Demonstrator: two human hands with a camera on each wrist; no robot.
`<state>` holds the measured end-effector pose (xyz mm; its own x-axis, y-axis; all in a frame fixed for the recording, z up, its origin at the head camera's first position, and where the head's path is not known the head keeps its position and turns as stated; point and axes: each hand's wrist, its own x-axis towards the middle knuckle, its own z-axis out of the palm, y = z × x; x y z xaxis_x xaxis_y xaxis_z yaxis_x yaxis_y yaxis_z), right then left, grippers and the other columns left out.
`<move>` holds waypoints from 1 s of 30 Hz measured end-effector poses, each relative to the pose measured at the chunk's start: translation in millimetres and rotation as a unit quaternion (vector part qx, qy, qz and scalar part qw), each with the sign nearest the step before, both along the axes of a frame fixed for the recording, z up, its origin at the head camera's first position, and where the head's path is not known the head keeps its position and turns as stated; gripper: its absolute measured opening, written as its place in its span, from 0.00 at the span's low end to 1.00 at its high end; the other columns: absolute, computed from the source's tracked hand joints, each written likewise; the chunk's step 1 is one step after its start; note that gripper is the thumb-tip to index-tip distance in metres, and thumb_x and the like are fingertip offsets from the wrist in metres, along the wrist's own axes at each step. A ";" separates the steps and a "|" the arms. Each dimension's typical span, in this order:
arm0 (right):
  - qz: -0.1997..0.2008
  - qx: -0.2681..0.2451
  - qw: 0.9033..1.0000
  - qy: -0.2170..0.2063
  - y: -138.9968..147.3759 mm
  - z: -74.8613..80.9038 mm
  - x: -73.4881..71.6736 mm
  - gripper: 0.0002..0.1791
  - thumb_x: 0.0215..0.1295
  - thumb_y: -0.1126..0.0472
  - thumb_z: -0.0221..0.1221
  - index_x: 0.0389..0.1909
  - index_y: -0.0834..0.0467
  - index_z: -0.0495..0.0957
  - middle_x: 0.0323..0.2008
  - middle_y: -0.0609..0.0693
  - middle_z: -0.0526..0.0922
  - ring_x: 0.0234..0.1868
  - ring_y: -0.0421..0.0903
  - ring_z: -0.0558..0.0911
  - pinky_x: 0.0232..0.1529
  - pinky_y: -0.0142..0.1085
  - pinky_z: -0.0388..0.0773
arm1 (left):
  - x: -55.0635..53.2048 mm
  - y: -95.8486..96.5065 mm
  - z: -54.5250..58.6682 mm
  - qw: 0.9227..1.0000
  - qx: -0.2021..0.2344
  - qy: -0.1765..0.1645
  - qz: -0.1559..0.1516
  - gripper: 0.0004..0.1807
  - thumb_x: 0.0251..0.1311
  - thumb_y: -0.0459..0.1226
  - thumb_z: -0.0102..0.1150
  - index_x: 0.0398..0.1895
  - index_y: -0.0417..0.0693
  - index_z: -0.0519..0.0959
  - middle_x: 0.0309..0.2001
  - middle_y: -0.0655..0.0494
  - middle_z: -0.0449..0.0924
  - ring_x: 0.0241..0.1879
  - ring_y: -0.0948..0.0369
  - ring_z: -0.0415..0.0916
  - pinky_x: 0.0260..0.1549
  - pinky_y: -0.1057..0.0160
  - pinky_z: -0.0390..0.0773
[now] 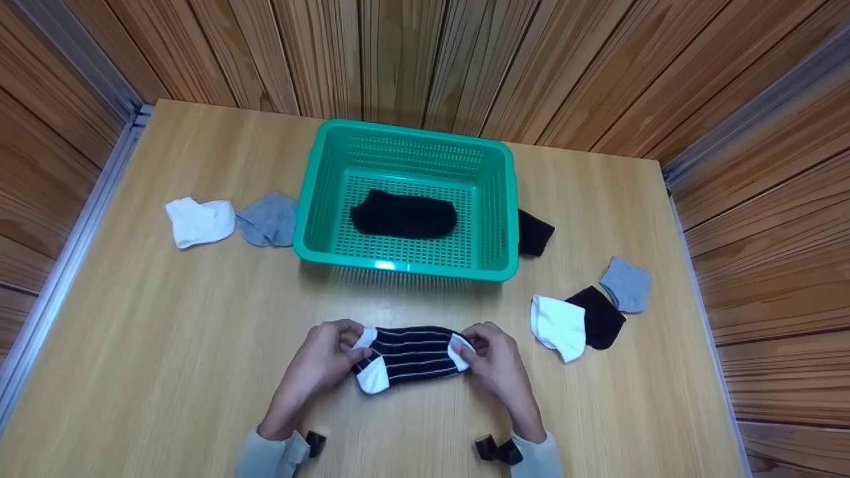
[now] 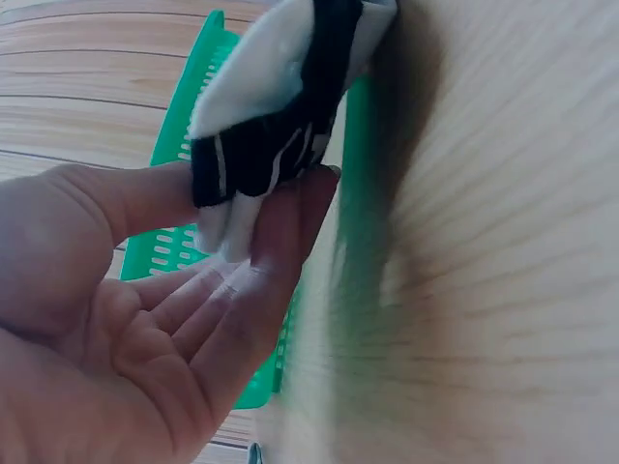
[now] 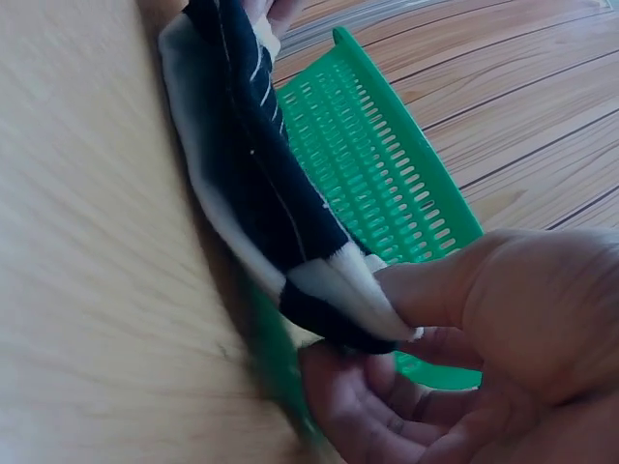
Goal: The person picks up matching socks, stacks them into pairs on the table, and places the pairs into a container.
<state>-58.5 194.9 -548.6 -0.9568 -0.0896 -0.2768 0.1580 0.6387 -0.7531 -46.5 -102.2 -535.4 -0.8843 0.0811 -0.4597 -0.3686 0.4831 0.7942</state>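
Both hands stretch a black sock with thin white stripes point(image 1: 422, 352) sideways, close over the table in front of the basket. Its white heel point(image 1: 373, 376) points toward the person at the left end. My left hand point(image 1: 324, 355) pinches the white cuff end between thumb and fingers; in the left wrist view the thumb point(image 2: 145, 201) lies on the cuff. My right hand point(image 1: 497, 362) pinches the white toe end, its thumb point(image 3: 421, 290) on top and fingers curled under. A second layer shows at the sock's edge in the right wrist view.
A green plastic basket point(image 1: 405, 267) stands beyond the hands, a black folded sock point(image 1: 404, 215) inside. Left of it lie a white sock point(image 1: 200, 222) and a grey sock point(image 1: 269, 220). To the right are black point(image 1: 534, 234), white point(image 1: 559, 326), black point(image 1: 597, 317) and grey point(image 1: 626, 284) socks.
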 end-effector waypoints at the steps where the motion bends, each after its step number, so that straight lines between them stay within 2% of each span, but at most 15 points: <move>1: -0.001 -0.004 1.000 -0.003 0.7 0.3 0.0 0.06 0.70 0.65 0.66 0.45 0.57 0.86 0.42 0.51 0.85 0.42 0.43 0.82 0.44 0.31 0.79 | -0.1 -0.4 -0.3 1.000 0.005 0.005 0.003 0.16 0.64 0.32 0.70 0.54 0.43 0.84 0.41 0.53 0.85 0.38 0.61 0.81 0.46 0.57 0.84; 5: -0.008 -0.029 0.999 -0.026 3.3 1.8 0.5 0.06 0.70 0.64 0.66 0.46 0.57 0.85 0.42 0.53 0.88 0.39 0.44 0.84 0.39 0.32 0.80 | -1.0 -3.5 -3.1 0.999 0.023 0.024 0.003 0.10 0.65 0.31 0.70 0.47 0.47 0.84 0.39 0.54 0.85 0.37 0.61 0.81 0.44 0.59 0.83; 9: -0.021 -0.063 0.996 -0.051 6.4 4.5 1.1 0.09 0.70 0.65 0.66 0.49 0.58 0.85 0.45 0.56 0.88 0.34 0.44 0.84 0.33 0.32 0.81 | -3.7 -7.1 -6.7 0.998 0.053 0.035 -0.014 0.08 0.66 0.33 0.69 0.46 0.47 0.84 0.40 0.53 0.86 0.37 0.61 0.82 0.41 0.64 0.82; 15: -0.036 -0.126 0.989 -0.063 12.6 10.3 0.7 0.13 0.70 0.65 0.67 0.53 0.57 0.85 0.50 0.58 0.86 0.29 0.44 0.85 0.31 0.35 0.85 | -8.6 -11.3 -5.6 0.996 0.087 0.021 -0.012 0.09 0.68 0.34 0.67 0.49 0.46 0.83 0.44 0.52 0.88 0.43 0.60 0.87 0.46 0.62 0.86; 18: -0.027 -0.158 0.985 -0.055 15.1 14.8 -1.0 0.13 0.70 0.65 0.67 0.53 0.58 0.85 0.48 0.58 0.86 0.30 0.42 0.86 0.32 0.35 0.85 | -12.3 -12.5 -0.5 0.995 0.093 0.018 -0.005 0.09 0.69 0.33 0.67 0.50 0.47 0.83 0.45 0.52 0.89 0.45 0.59 0.88 0.50 0.58 0.87; 24: -0.006 -0.237 0.971 -0.027 18.3 26.4 -8.5 0.15 0.71 0.68 0.63 0.56 0.67 0.81 0.47 0.57 0.84 0.34 0.42 0.88 0.35 0.35 0.86 | -21.4 -15.7 16.2 0.993 0.105 0.045 -0.006 0.10 0.68 0.31 0.66 0.51 0.44 0.83 0.47 0.49 0.89 0.50 0.55 0.88 0.53 0.55 0.86; 28: -0.003 -0.258 0.966 -0.021 19.2 35.3 -14.4 0.15 0.72 0.71 0.60 0.57 0.69 0.80 0.48 0.54 0.82 0.35 0.42 0.89 0.37 0.36 0.87 | -27.8 -16.2 27.2 0.995 0.094 0.038 -0.003 0.11 0.67 0.32 0.67 0.52 0.46 0.83 0.49 0.50 0.89 0.49 0.58 0.87 0.54 0.57 0.86; 30: -0.003 -0.258 0.966 -0.013 18.7 38.9 -18.1 0.14 0.72 0.71 0.61 0.56 0.69 0.81 0.48 0.54 0.81 0.36 0.43 0.89 0.37 0.37 0.88 | -31.4 -16.4 31.5 0.995 0.089 0.038 -0.006 0.12 0.68 0.33 0.67 0.53 0.46 0.82 0.50 0.50 0.88 0.49 0.58 0.87 0.55 0.57 0.86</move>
<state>-76.5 213.6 -509.7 -0.9506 -0.2173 -0.2215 0.1843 0.1792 -0.9664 -77.9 -118.6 -503.8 -0.9142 0.1671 -0.3692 -0.2992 0.3361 0.8930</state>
